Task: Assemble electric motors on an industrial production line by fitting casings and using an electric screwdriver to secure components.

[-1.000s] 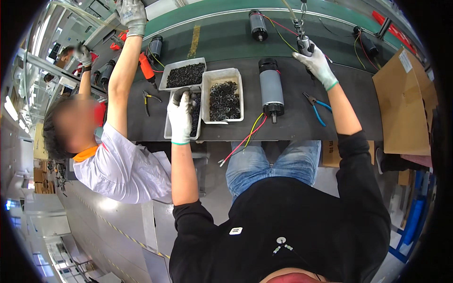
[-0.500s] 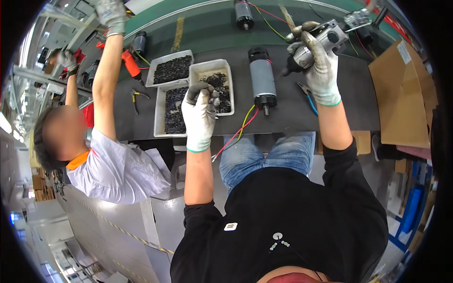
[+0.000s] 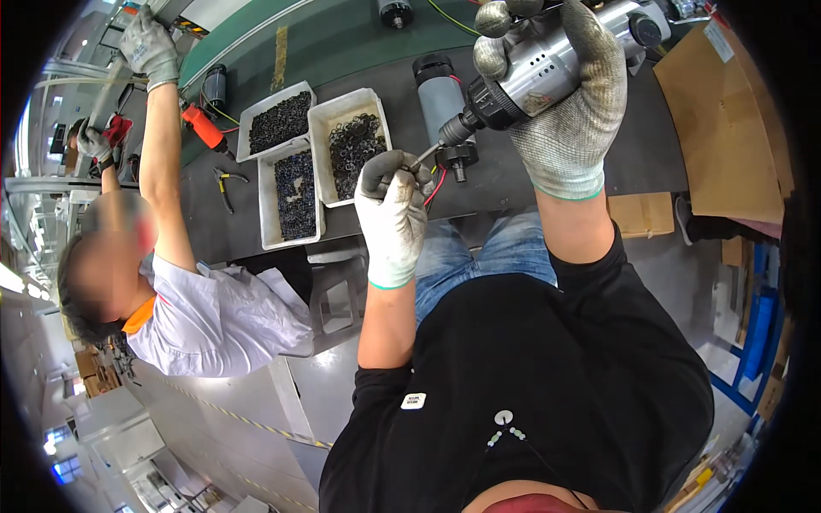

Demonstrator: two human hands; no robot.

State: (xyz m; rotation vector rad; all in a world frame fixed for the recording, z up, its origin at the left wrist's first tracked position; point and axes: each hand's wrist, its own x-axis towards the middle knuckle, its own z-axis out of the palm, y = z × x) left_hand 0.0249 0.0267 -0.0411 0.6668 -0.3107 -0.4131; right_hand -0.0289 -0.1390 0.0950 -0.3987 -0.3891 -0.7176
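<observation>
My right hand (image 3: 569, 141) is wrapped round a silver power screwdriver (image 3: 537, 79) with a black nose, raised above the bench. Its thin bit points down and left, the tip at the fingertips of my left hand (image 3: 393, 214). Those gloved fingers are closed in a pinch; whatever they hold at the bit is too small to make out. Behind the bit lies a grey cylindrical motor (image 3: 440, 101) with black ends, partly covered by the screwdriver. To the left of my left hand stands a white tray (image 3: 342, 113) of black rings.
Two more white trays, one at the back (image 3: 245, 137) and one nearer me (image 3: 295, 243), hold small dark parts. Left of them are yellow-handled pliers (image 3: 226, 190) and an orange-red tool (image 3: 203, 128). A co-worker's gloved hand (image 3: 150, 51) reaches up at far left. A cardboard box (image 3: 727, 111) stands right.
The screwdriver in my right hand has come closer and swung its bit to my left hand. My left hand has moved right, away from the trays. The view has shifted.
</observation>
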